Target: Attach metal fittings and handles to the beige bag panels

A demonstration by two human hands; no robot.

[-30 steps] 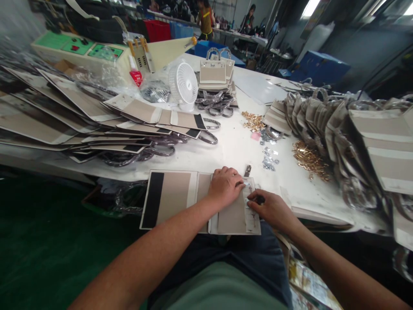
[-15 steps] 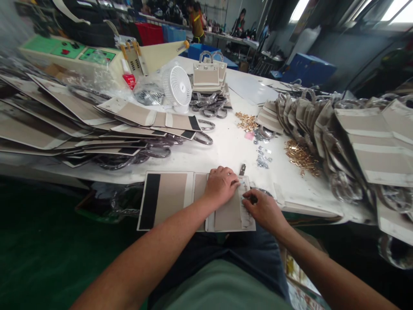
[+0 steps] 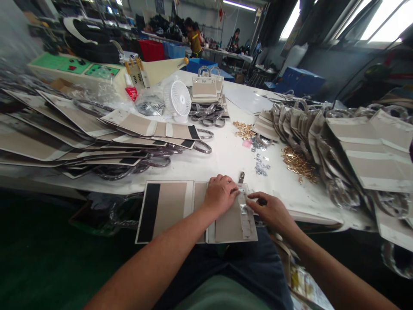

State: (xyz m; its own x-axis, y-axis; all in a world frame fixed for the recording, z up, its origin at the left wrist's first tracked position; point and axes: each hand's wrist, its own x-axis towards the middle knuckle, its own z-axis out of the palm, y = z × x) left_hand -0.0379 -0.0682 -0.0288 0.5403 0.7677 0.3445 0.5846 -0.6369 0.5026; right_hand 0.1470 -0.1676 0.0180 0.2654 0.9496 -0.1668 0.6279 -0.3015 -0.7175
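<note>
An unfolded beige bag panel (image 3: 174, 198) with a black strip at its left end lies along the near table edge. My left hand (image 3: 220, 193) rests on its right part, fingers closed near a small metal piece by the pale strip; what they hold, if anything, is too small to name. Just right of that strip, my right hand (image 3: 266, 206) has its thumb and fingertips close together at the panel's edge; their content cannot be made out. A shiny metal plate (image 3: 243, 209) sits on the strip between the hands. Beyond the panel's top edge lies a small dark metal part (image 3: 241, 177).
Stacked bag panels (image 3: 129, 125) with wrapped handles fill the left. More bag pieces (image 3: 358, 146) stand at the right. Gold hardware (image 3: 298, 163), small silver pieces (image 3: 260, 165) and a white fan (image 3: 178, 100) are on the table (image 3: 222, 150). People are at work far back.
My right hand has drawn back slightly to the right from the strip, uncovering the shiny plate. The view has tilted up a little. My left hand stays on the panel.
</note>
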